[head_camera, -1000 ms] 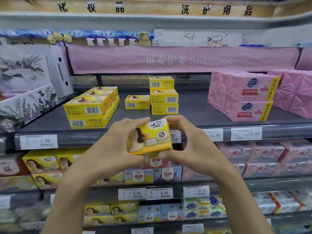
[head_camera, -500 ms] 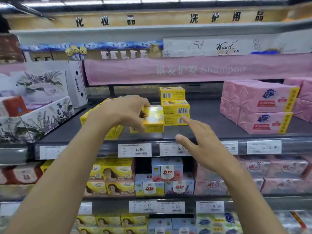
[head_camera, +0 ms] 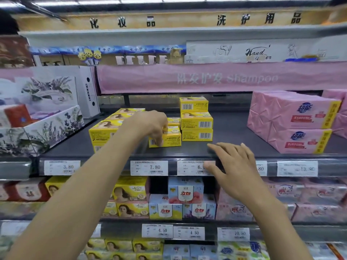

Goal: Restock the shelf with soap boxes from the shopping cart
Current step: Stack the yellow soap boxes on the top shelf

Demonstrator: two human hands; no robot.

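Supermarket shelving fills the head view, tier over tier, with a pink banner (head_camera: 187, 77) hanging above the dark grey shelf (head_camera: 231, 132) where the work goes on. At that shelf's left end a floral carton (head_camera: 47, 128) stands tilted against the edge, and just beside it sits a low pile of yellow boxes (head_camera: 105, 128) running back toward the rear. The left hand (head_camera: 150, 126) reaches in over the front lip and grips a yellow soap box (head_camera: 169, 139) from above, fingers curled over its top and thumb down its front face. The box lies flat on the board, its barcode side facing out, set in the slot between the low pile and a three-high stack (head_camera: 196, 119) of the same yellow boxes. Another yellow box sits right behind it. A narrow strip of bare board runs between the soap box and the shelf's front edge. To the right of the three-high stack the board lies bare for a wide stretch, up to the pink wrapped packs (head_camera: 293, 121) piled two high near the right end. The right hand (head_camera: 231, 166) hovers at the front lip with fingers spread and straight, holding nothing, and covers part of a price tag on the price rail (head_camera: 149, 167); whether it touches the edge I cannot tell. Lower tiers are packed close with yellow, blue and pink boxes.
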